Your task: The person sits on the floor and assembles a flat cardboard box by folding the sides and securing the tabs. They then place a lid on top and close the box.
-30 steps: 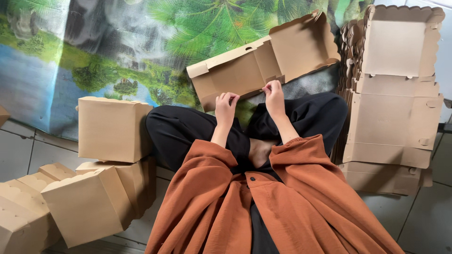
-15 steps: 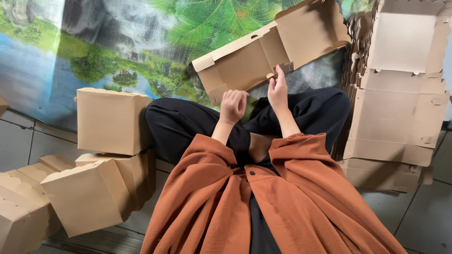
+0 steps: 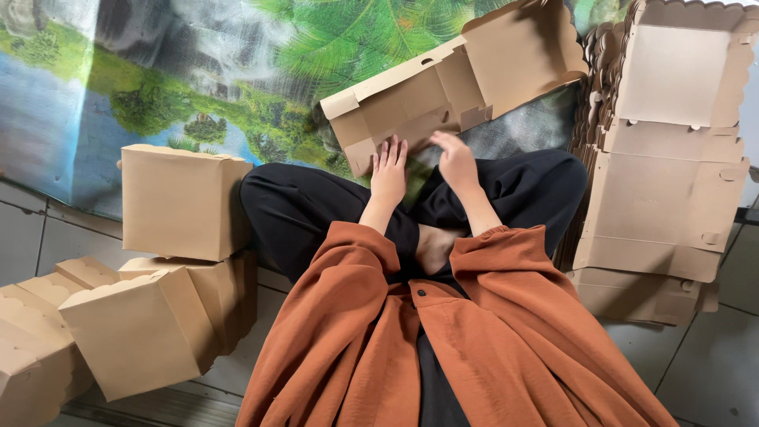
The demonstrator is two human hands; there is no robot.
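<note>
I see my left hand (image 3: 389, 168) flat, fingers spread, on the flat box (image 3: 443, 99). My right hand (image 3: 456, 158) lies open, touching its edge. Folded boxes (image 3: 183, 202) sit left.

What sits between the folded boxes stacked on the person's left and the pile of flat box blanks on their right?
In the head view, the seated person's crossed legs in black trousers fill that stretch between the folded boxes and flat blanks, with both hands, left hand and right hand, on an unfolded box.
</note>
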